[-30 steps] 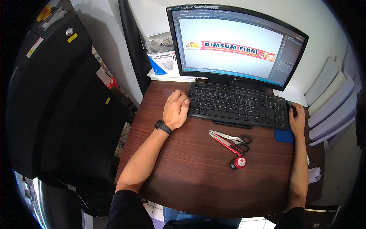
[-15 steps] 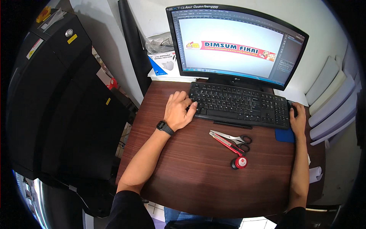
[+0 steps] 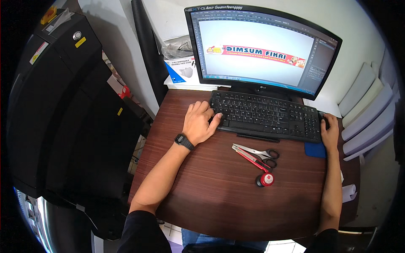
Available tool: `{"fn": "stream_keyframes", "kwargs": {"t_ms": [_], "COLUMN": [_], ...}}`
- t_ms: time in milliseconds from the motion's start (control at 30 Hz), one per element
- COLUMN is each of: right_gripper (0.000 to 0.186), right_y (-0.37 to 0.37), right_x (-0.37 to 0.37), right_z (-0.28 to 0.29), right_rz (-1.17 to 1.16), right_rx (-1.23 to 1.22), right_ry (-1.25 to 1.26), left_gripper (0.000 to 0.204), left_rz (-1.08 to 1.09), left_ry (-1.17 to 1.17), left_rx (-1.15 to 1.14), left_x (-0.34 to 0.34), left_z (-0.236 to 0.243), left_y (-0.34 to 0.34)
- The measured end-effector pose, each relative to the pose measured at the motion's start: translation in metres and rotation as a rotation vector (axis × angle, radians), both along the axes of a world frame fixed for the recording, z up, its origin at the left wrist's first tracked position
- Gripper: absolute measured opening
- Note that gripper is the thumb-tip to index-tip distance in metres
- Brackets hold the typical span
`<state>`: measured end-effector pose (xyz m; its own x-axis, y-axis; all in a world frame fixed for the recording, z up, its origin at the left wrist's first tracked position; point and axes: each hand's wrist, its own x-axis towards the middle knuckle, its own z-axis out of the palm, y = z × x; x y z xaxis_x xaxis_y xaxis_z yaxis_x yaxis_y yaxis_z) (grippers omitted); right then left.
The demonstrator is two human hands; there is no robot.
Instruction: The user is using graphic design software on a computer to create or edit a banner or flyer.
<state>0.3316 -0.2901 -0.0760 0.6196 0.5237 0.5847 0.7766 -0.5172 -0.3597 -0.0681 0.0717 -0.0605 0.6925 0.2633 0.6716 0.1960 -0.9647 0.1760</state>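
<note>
My left hand (image 3: 198, 122) rests at the left end of a black keyboard (image 3: 257, 114). Its thumb sticks out toward the lower keys, apart from the fingers, whose tips are partly hidden at the keyboard's edge. A black digital watch (image 3: 184, 142) is on that wrist. At the keyboard's right end, my right hand (image 3: 330, 131) lies over a dark computer mouse (image 3: 323, 120), mostly covered by the palm and fingers. The mouse sits by a blue mouse pad (image 3: 315, 149). Behind the keyboard, a monitor (image 3: 261, 88) displays a red banner design with lettering on a white canvas.
Scissors (image 3: 270, 158), a red utility knife (image 3: 252, 160) and a red-and-black round stamp (image 3: 265, 179) lie on the brown desk (image 3: 211, 194). A face mask box (image 3: 182, 71) stands beside the monitor. A large black machine (image 3: 71, 122) is at left; pale rolls (image 3: 367, 120) stand at right.
My left hand has shifted very slightly to the right, its thumb a little farther over the keys. On the monitor, the left end of the banner's lettering looks different. My right hand stays put.
</note>
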Motion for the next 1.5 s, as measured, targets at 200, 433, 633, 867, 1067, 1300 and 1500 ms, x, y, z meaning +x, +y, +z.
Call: {"fn": "stream_keyframes", "kwargs": {"t_ms": [200,433,633,867,1067,1300,1500], "right_gripper": [0.029,0.028,0.027,0.027,0.027,0.028,0.029], "right_y": [-0.0001,0.0020,0.0008,0.0018,0.0008,0.0001,-0.0009], "right_x": [-0.0008,-0.0047,-0.0032,-0.0053,-0.0037,-0.0011,0.0008], "right_z": [0.0004,0.0021,0.0017,0.0038,0.0031,-0.0009,-0.0020], "right_rz": [0.001,0.005,0.007,0.011,0.013,0.002,-0.005], "right_rx": [0.006,0.026,0.015,0.012,0.017,0.010,0.008], "right_ry": [-0.003,-0.008,-0.031,-0.021,-0.024,-0.031,-0.029], "left_gripper": [0.032,0.032,0.032,0.032,0.031,0.032,0.031], "left_rz": [-0.001,0.006,0.007,0.014,0.023,0.012,0.013], "left_ry": [-0.014,-0.025,-0.016,-0.020,-0.010,-0.020,-0.024], "left_rx": [-0.004,0.009,-0.009,-0.003,-0.008,-0.011,-0.005], "left_x": [0.0004,0.0011,0.0013,0.0005,0.0011,0.0014,0.0019], "left_z": [-0.0004,-0.0015,-0.0002,-0.0002,-0.0007,-0.0012,0.0001], "left_y": [-0.0005,0.0005,-0.0010,-0.0008,0.0000,-0.0003,-0.0015]}}
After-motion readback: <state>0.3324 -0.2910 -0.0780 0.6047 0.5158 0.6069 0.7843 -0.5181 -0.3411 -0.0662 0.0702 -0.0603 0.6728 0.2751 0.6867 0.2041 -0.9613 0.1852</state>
